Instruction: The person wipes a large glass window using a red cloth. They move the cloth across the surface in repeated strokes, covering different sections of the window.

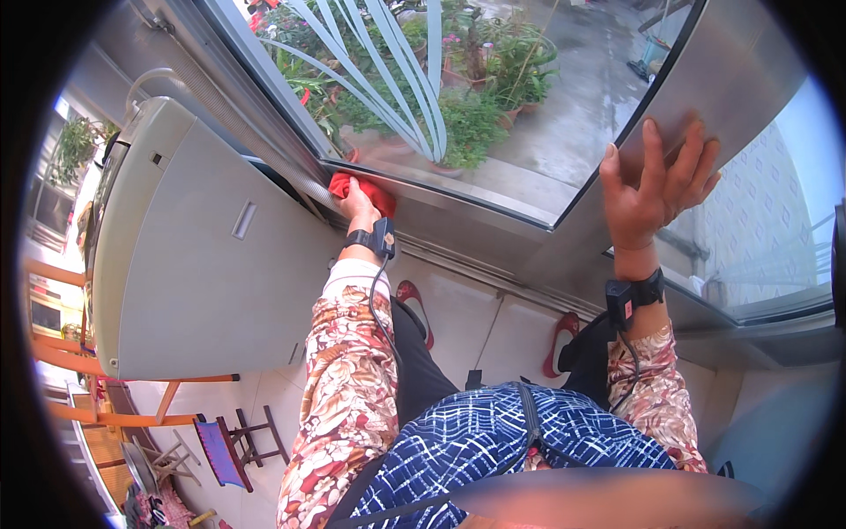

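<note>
A glazed door or window panel with a metal frame stands before me, potted plants showing through its glass. My left hand grips a red cloth against the frame's lower left corner, beside a ribbed hose. On the wide metal upright right of the glass rests my right hand, its fingers spread and holding nothing. The palm side of that hand is turned away, so its exact contact is partly hidden.
A large pale appliance cabinet stands close on the left, with the ribbed hose behind it. A folding stool and wooden chair parts are at lower left. The door track crosses the tiled floor near my feet.
</note>
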